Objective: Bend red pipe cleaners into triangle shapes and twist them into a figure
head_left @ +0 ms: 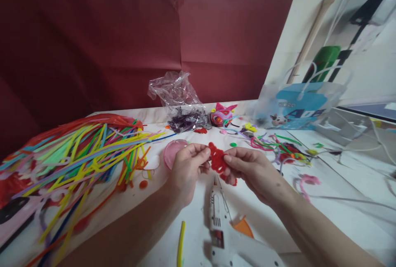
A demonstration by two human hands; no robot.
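Observation:
Between my two hands is a red piece of bent pipe cleaner, shaped with wavy, looped edges. My left hand pinches its upper left edge between thumb and fingers. On the other side, my right hand grips it with the thumb in front and fingers behind, hiding part of it. Just below the hands lies a white hot glue gun, its nozzle pointing away from me and its orange trigger to the right. A pink round dish sits behind my left hand.
Many coloured pipe cleaners spread over the left side. At the back stand a clear plastic bag with dark contents and a pink decorated figure. Cut scraps and a printed carrier bag are at right. A yellow strip lies in front.

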